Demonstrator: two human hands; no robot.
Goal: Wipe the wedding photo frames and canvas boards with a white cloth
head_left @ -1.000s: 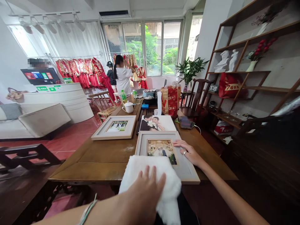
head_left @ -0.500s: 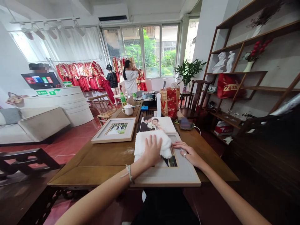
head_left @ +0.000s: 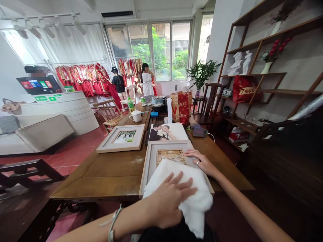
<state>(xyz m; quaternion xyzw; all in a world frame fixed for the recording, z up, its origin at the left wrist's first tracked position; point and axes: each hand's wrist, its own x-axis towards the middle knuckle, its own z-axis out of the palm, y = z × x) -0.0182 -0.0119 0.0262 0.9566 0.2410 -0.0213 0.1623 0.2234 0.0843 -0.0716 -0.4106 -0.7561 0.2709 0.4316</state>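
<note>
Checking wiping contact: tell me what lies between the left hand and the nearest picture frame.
A white cloth, flat under the left hand and covering the picture frame's near part, as the head view shows.

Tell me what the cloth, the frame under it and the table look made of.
Cloth: soft white fleece or microfibre, fluffy nap. Frame: pale matte wood or composite; unclear. Table: brown varnished wood, visible grain and sheen.
</note>
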